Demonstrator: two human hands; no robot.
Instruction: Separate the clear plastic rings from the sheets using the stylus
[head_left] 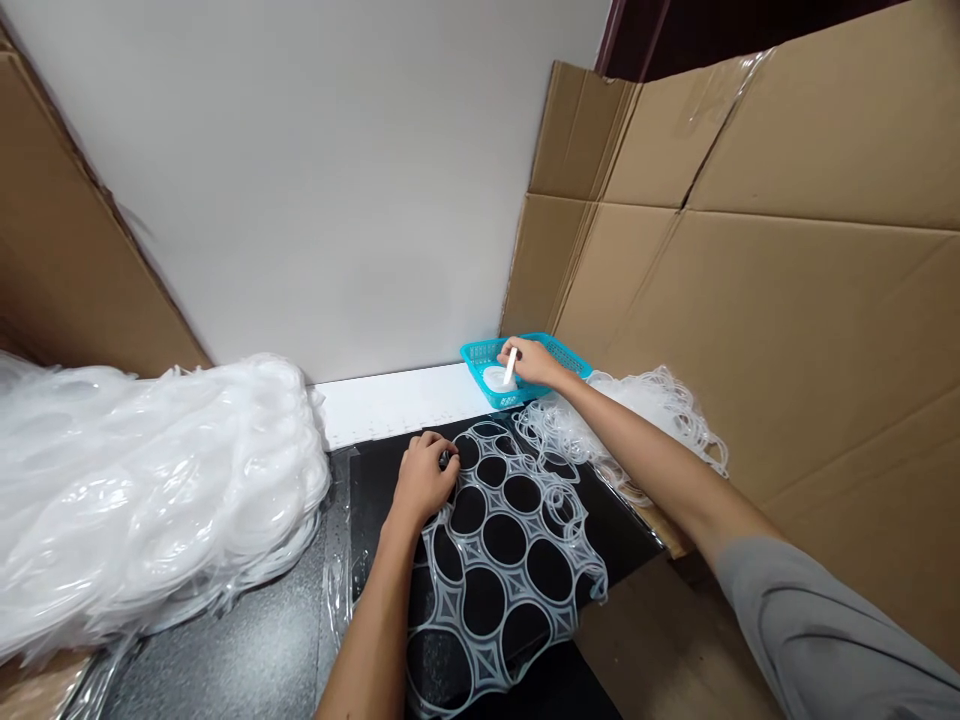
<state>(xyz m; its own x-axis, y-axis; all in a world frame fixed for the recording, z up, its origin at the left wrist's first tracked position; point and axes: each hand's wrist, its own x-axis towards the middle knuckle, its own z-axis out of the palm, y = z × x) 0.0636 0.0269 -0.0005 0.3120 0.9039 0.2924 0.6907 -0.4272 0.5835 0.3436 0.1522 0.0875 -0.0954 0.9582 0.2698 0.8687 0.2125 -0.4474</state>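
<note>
My right hand is closed on a flat white piece, seen as a narrow strip, over a teal plastic basket. White round pieces lie in the basket. My left hand rests at the upper left edge of a translucent sheet with rows of round holes. Its fingers are curled, with something small and dark showing between thumb and fingers that I cannot make out. The sheet lies on a black mat, its right edge ragged and curled.
A heap of translucent ring-like scraps lies right of the basket. Stacked translucent white sheets fill the left of the speckled dark tabletop. Cardboard panels stand at the right, and a pale wall is behind.
</note>
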